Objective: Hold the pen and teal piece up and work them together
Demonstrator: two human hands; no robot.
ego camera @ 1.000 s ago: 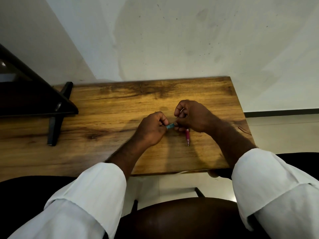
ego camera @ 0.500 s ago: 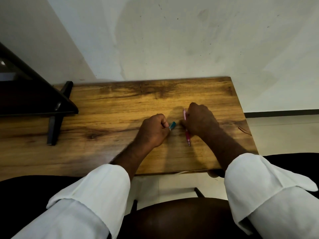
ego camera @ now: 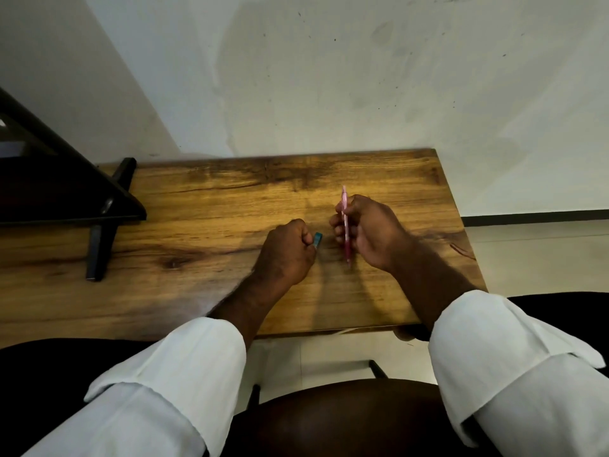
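My right hand grips a pink pen, held upright over the wooden table with its tip pointing down toward the near edge. My left hand rests on the table just left of it, fingers curled, pinching a small teal piece that sticks out toward the pen. A narrow gap separates the two hands. White sleeves cover both forearms up to the wrists.
A black stand with slanted legs sits on the table's left part. A white wall rises right behind the table. The table's right edge drops to a pale floor. A dark chair seat lies below the near edge.
The hands met at the teal piece, then drew apart. My right hand took the pink pen off the table and raised it upright; my left hand kept the teal piece.
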